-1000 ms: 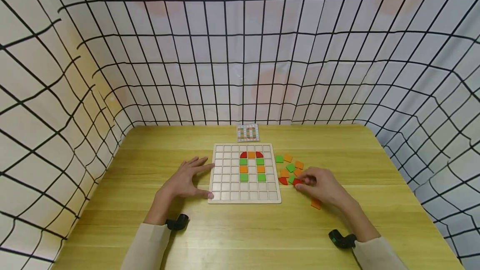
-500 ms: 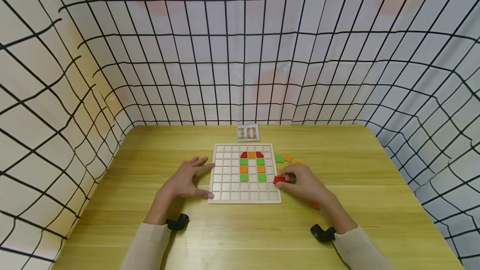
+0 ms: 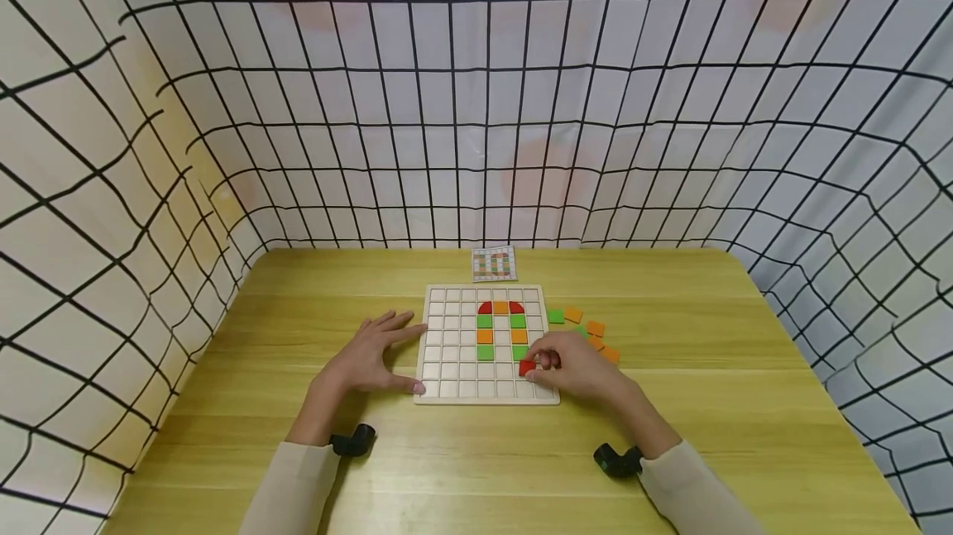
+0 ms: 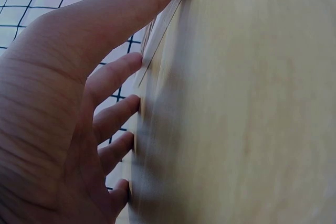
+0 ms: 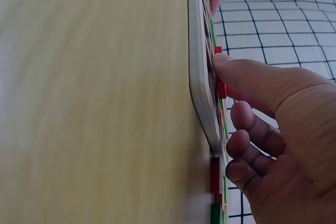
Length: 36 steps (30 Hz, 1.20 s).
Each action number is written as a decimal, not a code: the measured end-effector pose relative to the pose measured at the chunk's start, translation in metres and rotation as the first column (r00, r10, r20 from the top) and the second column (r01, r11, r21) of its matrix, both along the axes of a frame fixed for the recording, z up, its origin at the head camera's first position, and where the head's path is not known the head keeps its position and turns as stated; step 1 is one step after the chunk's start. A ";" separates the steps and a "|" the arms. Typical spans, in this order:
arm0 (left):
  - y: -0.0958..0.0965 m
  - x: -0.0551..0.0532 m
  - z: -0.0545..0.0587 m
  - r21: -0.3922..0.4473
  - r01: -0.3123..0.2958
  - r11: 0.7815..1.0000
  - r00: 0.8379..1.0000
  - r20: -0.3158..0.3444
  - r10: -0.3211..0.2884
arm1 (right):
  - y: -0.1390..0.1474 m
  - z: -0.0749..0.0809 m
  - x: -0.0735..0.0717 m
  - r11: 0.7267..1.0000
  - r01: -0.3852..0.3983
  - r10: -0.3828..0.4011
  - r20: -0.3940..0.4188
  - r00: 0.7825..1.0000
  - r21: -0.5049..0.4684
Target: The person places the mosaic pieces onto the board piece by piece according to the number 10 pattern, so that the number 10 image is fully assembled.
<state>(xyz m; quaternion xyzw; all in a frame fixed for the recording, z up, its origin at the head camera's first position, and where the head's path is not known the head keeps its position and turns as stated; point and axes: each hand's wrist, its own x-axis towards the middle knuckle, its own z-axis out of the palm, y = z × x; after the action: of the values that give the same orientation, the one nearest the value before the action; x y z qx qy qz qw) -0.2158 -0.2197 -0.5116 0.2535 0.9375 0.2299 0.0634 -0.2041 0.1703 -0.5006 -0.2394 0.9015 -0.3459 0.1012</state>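
Observation:
A pale gridded board [image 3: 449,374] lies on the table, with red, orange and green tiles set into its cells as an arch. My left hand [image 3: 365,360] rests beside it, fingers spread, thumb and index fingertip at its left edge; the left wrist view shows this thumb [image 4: 113,11] along the rim. My right hand [image 3: 579,365] pinches a small red tile [image 3: 525,368] between thumb and index finger, just below the right column's lowest green tile [image 3: 519,352]. Seen from the right wrist, the red tile [image 5: 221,88] stands close over the board's surface, partly behind the thumb.
Loose orange and green tiles lie right of the board, such as an orange one [image 3: 573,315] and a green one [image 3: 555,317]; the right hand hides part of this group. A small pattern card [image 3: 494,264] lies behind the board. Black-lined netting [image 3: 476,146] surrounds the table.
My right hand has picked the red tile from the loose group and carried it left over the board's lower right part. The left hand has stayed in place.

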 end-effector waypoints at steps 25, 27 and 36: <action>0.003 -0.002 0.005 0.008 0.006 1.000 1.000 -0.001 -0.006 | 0.000 -0.002 -0.002 0.996 -0.088 0.088 -0.055 0.995 -0.002; 0.002 -0.002 0.005 0.009 0.006 1.000 1.000 0.001 -0.006 | 0.000 -0.002 -0.002 0.996 -0.087 0.087 -0.052 0.995 -0.001; 0.002 -0.002 0.004 0.003 0.006 1.000 1.000 0.000 -0.006 | 0.016 0.002 0.001 0.997 0.064 -0.063 0.025 0.998 -0.032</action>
<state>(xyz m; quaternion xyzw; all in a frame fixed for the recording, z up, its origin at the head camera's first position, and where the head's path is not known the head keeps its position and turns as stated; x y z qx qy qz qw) -0.2174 -0.2173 -0.5077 0.2565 0.9364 0.2309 0.0638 -0.2030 0.1868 -0.4989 -0.2081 0.9017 -0.3665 0.0968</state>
